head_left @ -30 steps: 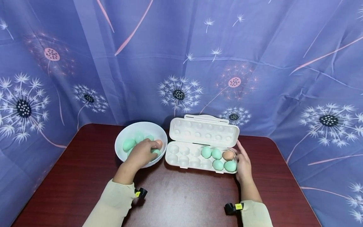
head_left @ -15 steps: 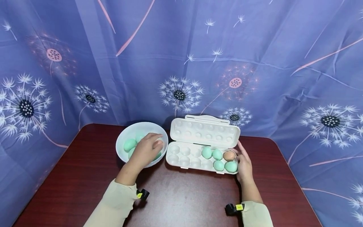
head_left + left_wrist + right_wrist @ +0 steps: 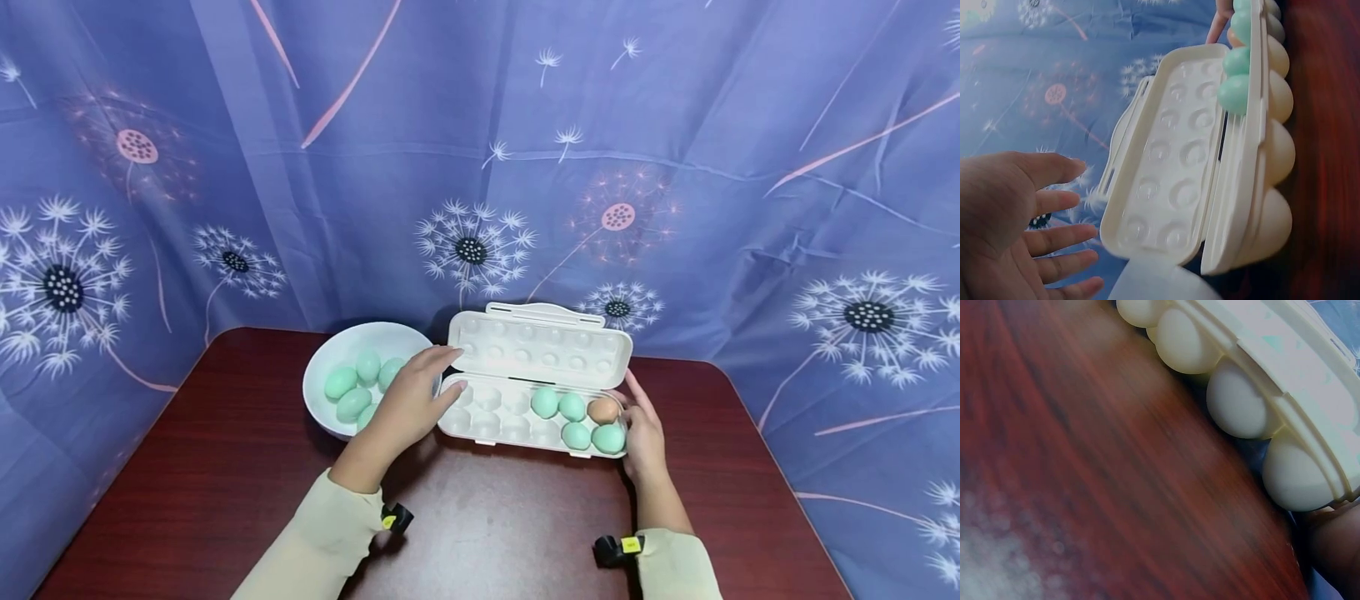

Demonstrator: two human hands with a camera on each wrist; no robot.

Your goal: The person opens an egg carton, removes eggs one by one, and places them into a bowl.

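Note:
My left hand [image 3: 411, 402] is over the bowl's right rim, its fingertips near the left end of a white plastic egg carton [image 3: 545, 434]. In the left wrist view its fingers are spread, with nothing between them. The carton lies lengthwise with its lid [image 3: 542, 354] raised. In its right part sit several pale green eggs [image 3: 572, 407] and one brown egg [image 3: 603, 410]. My right hand [image 3: 645, 435] holds the carton's right end, thumb at the side, fingers partly hidden behind. Several green eggs [image 3: 353, 404] lie in the white bowl [image 3: 318, 400]; the left hand hides its right part.
A dark red-brown wooden table [image 3: 495, 517] bears the bowl and carton, which stand side by side near its back edge. Behind hangs a blue curtain [image 3: 390, 208] with dandelion prints. In the left wrist view, rounded cups [image 3: 1275, 219] protrude under the carton.
My left hand has come up out of the bowl and moved right, toward the carton's left end, its fingers now extended. My right hand stays at the carton; its eggs have not moved.

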